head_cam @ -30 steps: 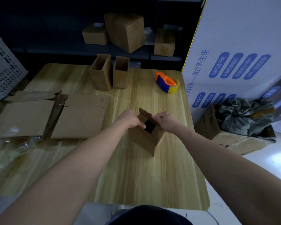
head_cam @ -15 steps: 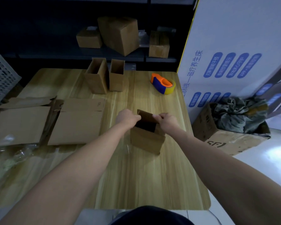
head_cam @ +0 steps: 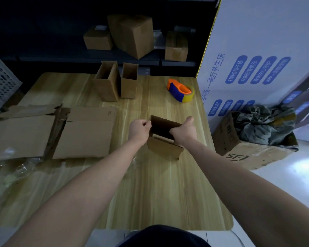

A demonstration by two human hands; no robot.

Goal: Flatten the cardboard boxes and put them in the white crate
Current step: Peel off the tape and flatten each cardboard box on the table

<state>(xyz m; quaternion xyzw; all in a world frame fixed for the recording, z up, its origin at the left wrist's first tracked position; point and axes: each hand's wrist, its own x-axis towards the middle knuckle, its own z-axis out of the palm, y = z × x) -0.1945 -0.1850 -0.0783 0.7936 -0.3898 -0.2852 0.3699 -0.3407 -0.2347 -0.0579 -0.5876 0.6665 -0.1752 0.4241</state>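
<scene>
**As the small box opens square: both hands now apart on its rim**

Whereas 1 second ago the small cardboard box (head_cam: pixel 165 148) stood corner-on to the person, with both hands bunched close together over a narrow mouth, it now rests on the wooden table (head_cam: pixel 159 193) with 1 broad face toward the person and its mouth wide open. The hands have moved apart to opposite walls. The left hand (head_cam: pixel 139 130) is curled tight and pinches the top of the left wall. The right hand (head_cam: pixel 185 131) hooks its fingers over the right wall into the dark interior, with the thumb raised beside the far corner. An inner flap shows pale just inside the near wall.

The change suggests that the top is already undone and that the box is held ready to be collapsed. It is not yet flat, so pushing opposite corners together would probably be the next step.

Elsewhere, 2 flattened cardboard sheets (head_cam: pixel 82 138) lie on the table's left part, well apart from the held box. They have not been put in the white crate (head_cam: pixel 0 82), which stands at the far left edge. 2 upright open boxes (head_cam: pixel 107 82) wait at the far side of the table, near an orange-and-blue tape dispenser (head_cam: pixel 180 92). In all, most of the task appears to remain.
</scene>
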